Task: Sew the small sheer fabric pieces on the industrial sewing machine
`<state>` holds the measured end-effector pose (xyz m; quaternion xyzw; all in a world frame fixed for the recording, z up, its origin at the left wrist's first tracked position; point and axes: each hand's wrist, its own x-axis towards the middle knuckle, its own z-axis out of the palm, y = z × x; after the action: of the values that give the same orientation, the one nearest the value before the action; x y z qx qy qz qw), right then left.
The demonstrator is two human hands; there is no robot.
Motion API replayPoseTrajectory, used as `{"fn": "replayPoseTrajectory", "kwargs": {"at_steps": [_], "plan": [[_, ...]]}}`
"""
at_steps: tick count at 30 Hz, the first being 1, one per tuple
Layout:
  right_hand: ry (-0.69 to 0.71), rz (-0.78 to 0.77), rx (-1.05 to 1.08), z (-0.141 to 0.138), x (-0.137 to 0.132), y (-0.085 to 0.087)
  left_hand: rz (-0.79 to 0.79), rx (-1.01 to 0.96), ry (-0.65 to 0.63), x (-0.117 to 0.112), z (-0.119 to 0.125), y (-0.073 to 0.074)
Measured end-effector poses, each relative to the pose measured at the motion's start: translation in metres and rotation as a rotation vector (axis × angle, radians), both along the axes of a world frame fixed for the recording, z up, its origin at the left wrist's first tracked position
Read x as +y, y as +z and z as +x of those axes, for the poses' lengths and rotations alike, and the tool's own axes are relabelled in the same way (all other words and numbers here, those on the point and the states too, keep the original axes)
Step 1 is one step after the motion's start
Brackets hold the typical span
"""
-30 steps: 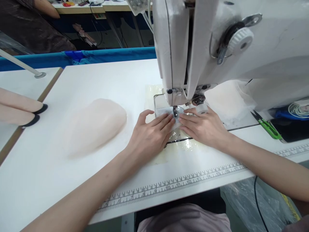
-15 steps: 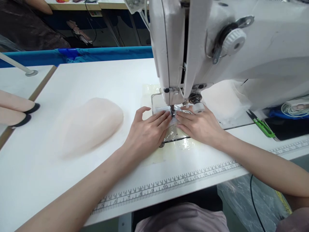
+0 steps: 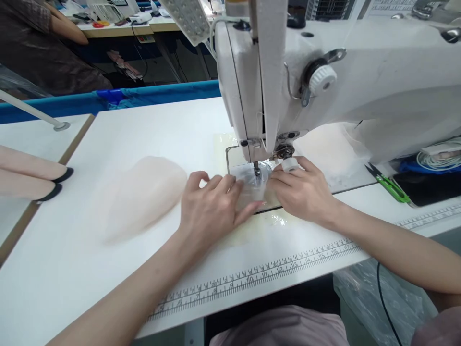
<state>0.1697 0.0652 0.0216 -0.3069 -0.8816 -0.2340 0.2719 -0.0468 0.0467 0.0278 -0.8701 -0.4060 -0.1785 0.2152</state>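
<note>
A small sheer whitish fabric piece (image 3: 252,188) lies under the presser foot (image 3: 257,169) of a white sewing machine (image 3: 324,62). To the left of the foot, my left hand (image 3: 212,202) rests with bent fingers at the fabric's edge, its thumb stretched out apart from them. On the other side, my right hand (image 3: 304,192) has its fingers pressed together at the fabric's right edge; the fingertips are partly hidden. A pale, see-through fabric piece (image 3: 147,192) lies on the white table left of my left hand.
Green thread snips (image 3: 391,185) lie at the right beside a dark phone-like slab (image 3: 428,187). More pale fabric (image 3: 331,149) sits under the machine arm. A printed ruler strip (image 3: 252,278) runs along the front edge. Black-tipped beige pieces (image 3: 36,175) lie far left. A person's arm (image 3: 66,26) shows behind.
My left hand has drawn back left from the presser foot, its thumb now spread. My right hand has shifted slightly right and its fingers have curled in. The view has tilted up a little.
</note>
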Motion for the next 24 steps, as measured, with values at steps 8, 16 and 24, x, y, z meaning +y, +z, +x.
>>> {"fn": "replayPoseTrajectory", "kwargs": {"at_steps": [8,16,24], "plan": [[0.136,-0.311,0.002,-0.012,-0.019,-0.002,-0.049,0.000,-0.213,0.015,-0.007,-0.003],[-0.028,-0.434,-0.066,-0.009,-0.020,0.002,-0.096,-0.015,-0.219,0.019,-0.006,-0.013],[-0.172,-0.463,-0.097,-0.003,-0.007,-0.001,-0.102,0.065,-0.231,0.011,-0.003,-0.014]]}}
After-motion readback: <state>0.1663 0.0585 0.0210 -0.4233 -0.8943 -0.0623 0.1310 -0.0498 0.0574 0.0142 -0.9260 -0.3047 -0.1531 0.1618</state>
